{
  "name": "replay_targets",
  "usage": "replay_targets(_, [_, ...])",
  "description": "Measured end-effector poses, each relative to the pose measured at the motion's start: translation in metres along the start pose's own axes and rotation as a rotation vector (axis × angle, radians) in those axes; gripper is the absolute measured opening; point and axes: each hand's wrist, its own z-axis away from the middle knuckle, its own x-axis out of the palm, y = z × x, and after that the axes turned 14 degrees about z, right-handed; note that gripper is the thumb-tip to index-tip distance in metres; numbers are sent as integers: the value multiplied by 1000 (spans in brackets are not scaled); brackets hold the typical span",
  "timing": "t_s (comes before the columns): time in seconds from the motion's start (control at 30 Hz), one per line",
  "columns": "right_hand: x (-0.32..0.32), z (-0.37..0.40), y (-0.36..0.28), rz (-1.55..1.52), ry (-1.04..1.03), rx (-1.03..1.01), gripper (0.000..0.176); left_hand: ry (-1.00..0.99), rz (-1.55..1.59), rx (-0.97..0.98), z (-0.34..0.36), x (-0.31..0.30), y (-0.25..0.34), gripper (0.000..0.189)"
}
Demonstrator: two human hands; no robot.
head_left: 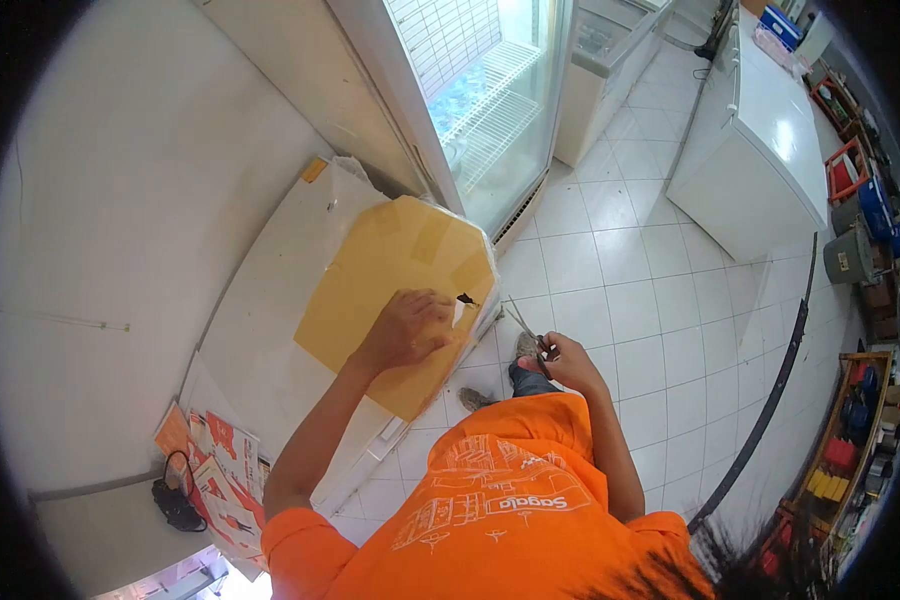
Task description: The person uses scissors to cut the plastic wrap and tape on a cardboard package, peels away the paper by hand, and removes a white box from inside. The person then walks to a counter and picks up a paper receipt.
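My left hand [410, 325] is over a tan cardboard sheet [400, 240], its fingers curled together. A small white scrap [458, 313] shows right at those fingertips; I cannot tell whether they grip it. Just beyond it is a small black mark or piece [466, 298] near the sheet's right edge. My right hand [570, 362] is closed round the dark handles of a pair of scissors [520, 318]. The blades point up and left, slightly parted, above the floor beside the sheet. Beneath the cardboard lies a white chest-like top [260, 310].
A glass-door fridge [490, 110] with wire shelves stands ahead. White chest freezers [760, 120] line the far right. Along the right wall are a grey bucket [850, 255] and a shelf of goods [840, 450]. A black strip [770, 400] crosses the tiled floor [660, 300]. Printed posters [220, 470] lie at lower left.
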Motion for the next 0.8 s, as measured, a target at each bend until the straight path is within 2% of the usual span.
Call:
replay_targets(0.07, [2, 2, -1, 10, 5, -6, 63, 51, -100, 223, -10, -8, 15, 29])
replay_targets(0.13, [3, 5, -6, -8, 8, -16, 56, 21, -136, 225, -9, -5, 3, 30])
replay_targets(0.3, [0, 13, -15, 15, -23, 23, 57, -117, -141, 256, -19, -17, -11, 31])
replay_targets(0.4, [0, 15, -21, 50, -39, 19, 57, -173, -160, 282, -31, -25, -11, 24])
replay_targets(0.47, [0, 17, -23, 93, -30, -13, 57, -166, -169, 307, -37, -31, -2, 8])
replay_targets(0.6, [6, 17, -20, 150, -3, -38, 61, -167, -313, 441, -44, -30, -1, 11])
replay_targets(0.67, [6, 17, -17, 160, 0, -55, 62, -258, -241, 397, -43, -29, -6, 17])
replay_targets(0.8, [3, 24, -19, 150, -6, -37, 63, -258, -82, 381, -39, -28, -12, 16])
